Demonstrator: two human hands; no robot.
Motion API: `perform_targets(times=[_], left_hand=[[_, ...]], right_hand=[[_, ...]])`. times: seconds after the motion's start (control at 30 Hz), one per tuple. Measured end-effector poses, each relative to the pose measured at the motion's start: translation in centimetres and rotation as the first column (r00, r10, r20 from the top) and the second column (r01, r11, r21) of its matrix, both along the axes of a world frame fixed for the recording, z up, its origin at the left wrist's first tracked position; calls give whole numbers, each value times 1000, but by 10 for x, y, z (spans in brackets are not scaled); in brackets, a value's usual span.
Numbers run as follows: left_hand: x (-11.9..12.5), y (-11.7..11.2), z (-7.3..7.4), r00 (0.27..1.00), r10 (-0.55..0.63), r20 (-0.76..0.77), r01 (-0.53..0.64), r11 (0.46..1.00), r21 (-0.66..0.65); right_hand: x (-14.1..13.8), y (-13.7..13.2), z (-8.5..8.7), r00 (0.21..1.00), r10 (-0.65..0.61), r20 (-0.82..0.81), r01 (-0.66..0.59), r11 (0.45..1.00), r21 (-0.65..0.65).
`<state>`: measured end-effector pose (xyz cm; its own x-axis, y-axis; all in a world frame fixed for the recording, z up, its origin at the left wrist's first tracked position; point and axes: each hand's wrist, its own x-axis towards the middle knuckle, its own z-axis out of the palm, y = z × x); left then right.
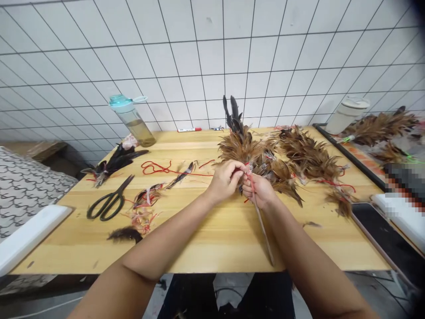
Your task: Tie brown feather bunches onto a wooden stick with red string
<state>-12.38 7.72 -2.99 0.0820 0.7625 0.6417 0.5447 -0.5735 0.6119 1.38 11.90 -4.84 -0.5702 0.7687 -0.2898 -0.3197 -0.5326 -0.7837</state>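
Note:
My right hand (259, 191) is closed around a thin stick (264, 232) whose bare end slants down toward the table's front edge. Brown feathers (239, 148) with tall dark ones at the top fan out from the stick's upper end, beyond my hands. My left hand (227, 179) pinches beside the right one, at red string (251, 179) wound on the stick just below the feathers. A length of red string (195, 174) trails left from my left hand to a loose loop. The left fingertips partly hide what they pinch.
Black scissors (109, 201), dark feathers (114, 164) and string scraps (142, 217) lie left. Brown feather bunches (303, 150) lie right. A teal-lidded bottle (136, 124), marker (189, 130), white cup (347, 116) and phone (381, 239) are around the table (206, 252).

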Motion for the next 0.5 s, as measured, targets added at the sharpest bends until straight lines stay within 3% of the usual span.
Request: perform_targets(times=[0.1, 0.2, 0.33, 0.5], left_hand=[[-1, 0, -10, 987, -98, -127, 106, 993, 52], [-2, 0, -18, 984, -116, -136, 127, 989, 75], [-4, 0, -18, 999, -40, -2, 40, 999, 26], [-9, -2, -11, 979, 84, 185, -60, 990, -130]], right_hand=[[-5, -2, -7, 997, -68, 41, 67, 997, 27], [-9, -4, -10, 989, -126, 77, 123, 992, 41], [-9, -5, -9, 988, -126, 93, 122, 992, 44], [-8, -3, -9, 990, -104, 100, 100, 994, 46]])
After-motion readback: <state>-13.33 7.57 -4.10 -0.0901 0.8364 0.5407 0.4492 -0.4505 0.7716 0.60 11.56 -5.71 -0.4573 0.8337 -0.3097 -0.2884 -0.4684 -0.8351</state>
